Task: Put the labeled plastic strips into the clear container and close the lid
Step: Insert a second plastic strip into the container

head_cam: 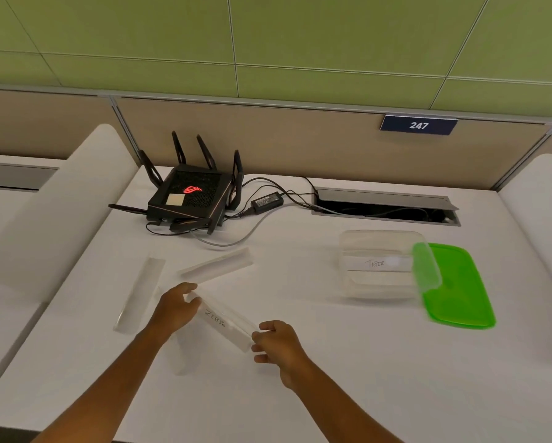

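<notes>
A clear plastic strip labeled ZEBRA (223, 324) is held at both ends, my left hand (175, 306) on its far-left end and my right hand (278, 342) on its near-right end. Two more clear strips lie on the white table: one (217, 263) just beyond my left hand, another (139, 294) to the left. The clear container (364, 292) stands open at the right with a strip labeled TIGER (377, 263) inside. Its green lid (453, 286) lies against the container's right side.
A black router (191, 196) with antennas, its power brick (266, 199) and cables sit at the back. An open cable hatch (385, 206) is behind the container. White curved dividers (60, 203) flank the table.
</notes>
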{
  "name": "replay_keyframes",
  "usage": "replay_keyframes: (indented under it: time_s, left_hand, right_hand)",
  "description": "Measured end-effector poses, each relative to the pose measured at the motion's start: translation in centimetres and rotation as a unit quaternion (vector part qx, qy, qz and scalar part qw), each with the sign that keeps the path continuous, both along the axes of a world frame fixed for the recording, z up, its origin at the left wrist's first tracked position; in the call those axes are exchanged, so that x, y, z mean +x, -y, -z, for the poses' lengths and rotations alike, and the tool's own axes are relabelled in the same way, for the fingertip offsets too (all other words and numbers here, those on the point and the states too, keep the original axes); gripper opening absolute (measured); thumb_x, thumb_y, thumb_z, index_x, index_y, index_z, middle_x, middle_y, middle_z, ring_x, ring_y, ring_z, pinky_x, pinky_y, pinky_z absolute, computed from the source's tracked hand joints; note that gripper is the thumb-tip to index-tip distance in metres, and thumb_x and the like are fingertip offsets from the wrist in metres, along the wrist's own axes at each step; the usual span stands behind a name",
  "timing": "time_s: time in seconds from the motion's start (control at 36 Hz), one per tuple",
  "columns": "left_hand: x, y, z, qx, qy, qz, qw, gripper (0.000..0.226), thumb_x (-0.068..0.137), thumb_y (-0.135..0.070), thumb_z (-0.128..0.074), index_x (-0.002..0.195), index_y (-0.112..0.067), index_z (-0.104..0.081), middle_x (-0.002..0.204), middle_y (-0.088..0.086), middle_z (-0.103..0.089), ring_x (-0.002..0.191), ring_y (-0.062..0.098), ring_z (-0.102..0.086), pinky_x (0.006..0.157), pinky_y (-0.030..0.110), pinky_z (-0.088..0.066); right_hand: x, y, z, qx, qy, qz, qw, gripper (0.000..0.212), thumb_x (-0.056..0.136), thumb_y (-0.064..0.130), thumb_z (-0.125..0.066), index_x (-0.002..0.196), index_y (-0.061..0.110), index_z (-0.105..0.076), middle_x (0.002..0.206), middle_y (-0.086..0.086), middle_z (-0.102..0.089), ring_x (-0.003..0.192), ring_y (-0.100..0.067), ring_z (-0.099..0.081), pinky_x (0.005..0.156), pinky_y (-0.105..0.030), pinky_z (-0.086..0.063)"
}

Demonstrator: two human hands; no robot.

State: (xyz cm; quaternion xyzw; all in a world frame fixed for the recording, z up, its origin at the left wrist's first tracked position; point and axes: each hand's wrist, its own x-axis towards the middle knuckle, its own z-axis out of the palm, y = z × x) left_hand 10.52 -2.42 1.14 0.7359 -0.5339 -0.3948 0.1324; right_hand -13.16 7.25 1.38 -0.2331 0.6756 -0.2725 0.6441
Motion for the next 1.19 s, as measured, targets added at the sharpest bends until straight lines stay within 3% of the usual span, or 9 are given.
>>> replay_keyframes:
  time_s: [0.19, 0.28, 0.44, 0.58, 0.67, 0.81, 0.97, 1.06, 1.19]
  left_hand:
    - [0.6, 0.2, -0.4, -0.012, -0.005, 0.007, 1.000, 0.042, 0.100, -0.023, -0.061, 0.142, -0.023, -0.057, 0.145, 0.005, -0.059, 0.125, 0.030, -0.061, 0.103, 0.040, -0.051]
    - [0.6, 0.1, -0.6, -0.015, -0.012, 0.010, 1.000, 0.042, 0.099, -0.024, -0.062, 0.141, -0.024, -0.058, 0.145, 0.006, -0.059, 0.124, 0.030, -0.062, 0.103, 0.040, -0.052]
    - [0.4, -0.1, -1.2, -0.025, -0.029, 0.001, 0.999, 0.041, 0.098, -0.024, -0.062, 0.138, -0.029, -0.059, 0.144, 0.004, -0.060, 0.116, 0.027, -0.066, 0.094, 0.034, -0.053]
    - [-0.2, 0.0, -2.2, -0.040, -0.052, -0.011, 0.998, 0.041, 0.096, -0.027, -0.062, 0.136, -0.034, -0.059, 0.139, 0.001, -0.063, 0.118, 0.025, -0.064, 0.100, 0.038, -0.054]
    - [-1.0, 0.3, -2.8, -0.044, -0.063, -0.020, 0.997, 0.040, 0.098, -0.028, -0.062, 0.137, -0.034, -0.057, 0.134, 0.003, -0.067, 0.121, 0.025, -0.063, 0.096, 0.034, -0.052]
    - [-3.5, 0.8, -4.3, -0.052, -0.095, -0.026, 0.994, 0.042, 0.099, -0.026, -0.064, 0.139, -0.036, -0.056, 0.127, 0.001, -0.067, 0.108, 0.019, -0.062, 0.069, 0.018, -0.047]
    - [-8.8, 1.1, -6.8, -0.070, -0.150, -0.016, 0.986, 0.036, 0.098, -0.028, -0.067, 0.129, -0.045, -0.057, 0.097, -0.016, -0.067, 0.095, 0.008, -0.069, 0.069, 0.020, -0.052]
    - [-11.9, 1.1, -8.0, -0.080, -0.185, -0.004, 0.980, 0.035, 0.097, -0.028, -0.067, 0.125, -0.046, -0.059, 0.097, -0.017, -0.068, 0.089, 0.005, -0.072, 0.075, 0.025, -0.059]
    - [-17.7, 0.7, -9.4, -0.076, -0.227, 0.021, 0.971, 0.039, 0.097, -0.027, -0.067, 0.131, -0.043, -0.059, 0.103, -0.008, -0.075, 0.090, 0.005, -0.074, 0.076, 0.024, -0.057]
  right_hand:
    - [0.4, 0.0, -0.4, 0.018, 0.041, 0.053, 0.998, 0.026, 0.090, 0.007, -0.071, 0.115, 0.005, -0.066, 0.112, -0.020, -0.071, 0.091, -0.025, -0.074, 0.068, -0.030, -0.065]
    - [0.5, 0.2, -0.7, 0.029, 0.068, 0.079, 0.994, 0.012, 0.088, 0.003, -0.070, 0.100, 0.003, -0.069, 0.107, -0.021, -0.073, 0.084, -0.025, -0.072, 0.071, -0.034, -0.066]
    - [0.7, 0.8, -1.6, 0.020, 0.049, 0.079, 0.995, 0.019, 0.088, 0.005, -0.067, 0.107, 0.000, -0.071, 0.109, -0.022, -0.073, 0.083, -0.024, -0.072, 0.071, -0.034, -0.067]
    - [-0.3, 1.8, -2.8, -0.008, 0.034, 0.071, 0.997, 0.012, 0.091, 0.009, -0.069, 0.101, 0.002, -0.066, 0.108, -0.014, -0.071, 0.089, -0.025, -0.071, 0.080, -0.041, -0.066]
    - [-1.4, 2.5, -3.8, -0.036, -0.004, 0.067, 0.997, 0.024, 0.093, 0.013, -0.070, 0.114, 0.003, -0.063, 0.114, -0.014, -0.070, 0.098, -0.024, -0.073, 0.082, -0.039, -0.067]
    - [-4.1, 3.8, -6.0, -0.085, -0.060, 0.059, 0.993, 0.036, 0.095, 0.019, -0.070, 0.129, 0.012, -0.061, 0.115, -0.007, -0.067, 0.098, -0.020, -0.071, 0.090, -0.040, -0.064]
    - [-8.9, 4.6, -8.7, -0.157, -0.129, 0.067, 0.977, 0.033, 0.096, 0.023, -0.069, 0.127, 0.016, -0.061, 0.120, -0.003, -0.064, 0.101, -0.020, -0.068, 0.095, -0.042, -0.062]
    - [-11.7, 4.7, -9.7, -0.183, -0.165, 0.076, 0.966, 0.032, 0.096, 0.025, -0.070, 0.126, 0.019, -0.062, 0.123, 0.001, -0.063, 0.110, -0.026, -0.068, 0.103, -0.047, -0.057]
    - [-16.8, 4.7, -10.6, -0.204, -0.208, 0.101, 0.951, 0.029, 0.095, 0.027, -0.071, 0.122, 0.023, -0.061, 0.122, 0.002, -0.062, 0.109, -0.030, -0.069, 0.103, -0.049, -0.056]
